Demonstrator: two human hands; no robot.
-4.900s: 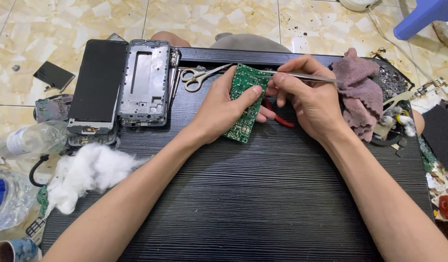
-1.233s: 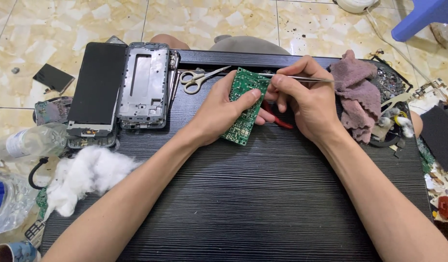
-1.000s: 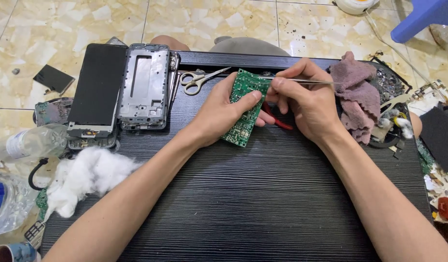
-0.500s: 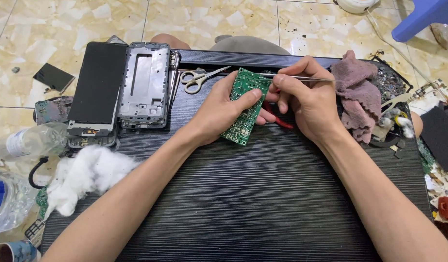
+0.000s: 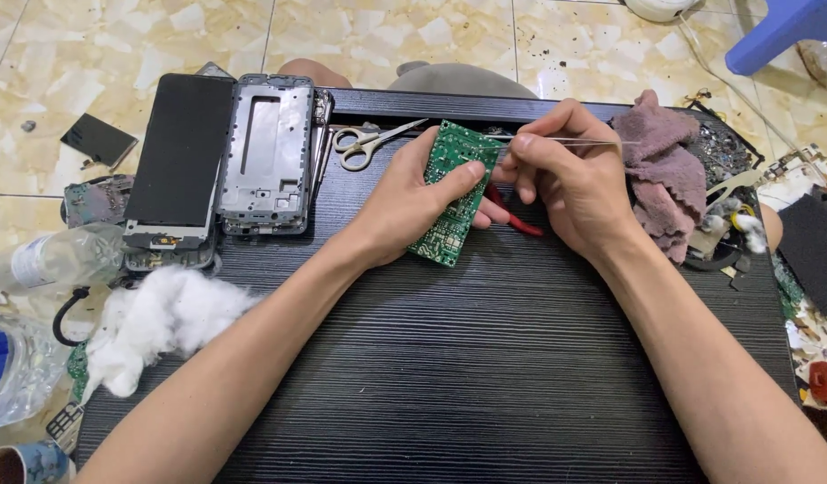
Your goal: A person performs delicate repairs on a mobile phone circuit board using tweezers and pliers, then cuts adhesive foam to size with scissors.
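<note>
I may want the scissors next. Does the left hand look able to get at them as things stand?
Probably yes. The scissors lie uncovered on the black board, just beyond the left hand, with nothing between. But that hand is holding the green circuit board, so it would have to let go first.

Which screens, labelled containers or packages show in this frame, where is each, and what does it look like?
Phone screen: far left on the board, black rectangle, unlit, beside a grey phone frame.
Small dark panel: on the floor tiles, left of the screen, black, rectangular.
Bottle: left edge, lying down, clear plastic with a pale label.
Plastic bag: lower left, clear and crumpled, something blue inside.
</note>
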